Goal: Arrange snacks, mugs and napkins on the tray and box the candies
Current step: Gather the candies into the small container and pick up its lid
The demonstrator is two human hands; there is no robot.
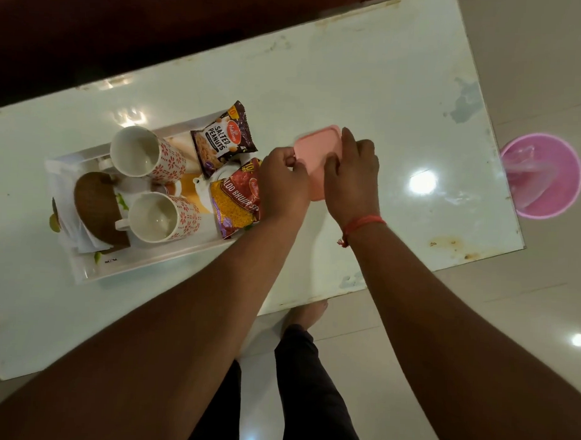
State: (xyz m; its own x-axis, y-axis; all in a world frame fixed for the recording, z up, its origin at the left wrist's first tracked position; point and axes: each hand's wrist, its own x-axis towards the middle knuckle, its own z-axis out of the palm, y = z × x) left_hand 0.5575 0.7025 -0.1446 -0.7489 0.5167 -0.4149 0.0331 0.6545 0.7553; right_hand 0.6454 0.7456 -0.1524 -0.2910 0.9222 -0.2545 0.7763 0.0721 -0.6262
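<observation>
A glossy white table stands on pale floor tiles, a pink bin at three o'clock. The tray, at nine o'clock, already carries two mugs, napkins and both snack packets — the arranging looks done. Boxing seems to be finishing: at centre the left hand pinches the pink box by its corner tab, while the right hand presses curled fingers on the lid — candies unseen.

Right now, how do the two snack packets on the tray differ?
The salted peanuts packet is dark brown with a cream panel; the aloo bhujia packet is red and yellow. The salted peanuts packet lies farther from the person and fully in view, while the aloo bhujia packet lies nearer, partly hidden by the left hand. The aloo bhujia packet looks larger. Both lie flat at the right end of the tray.
</observation>
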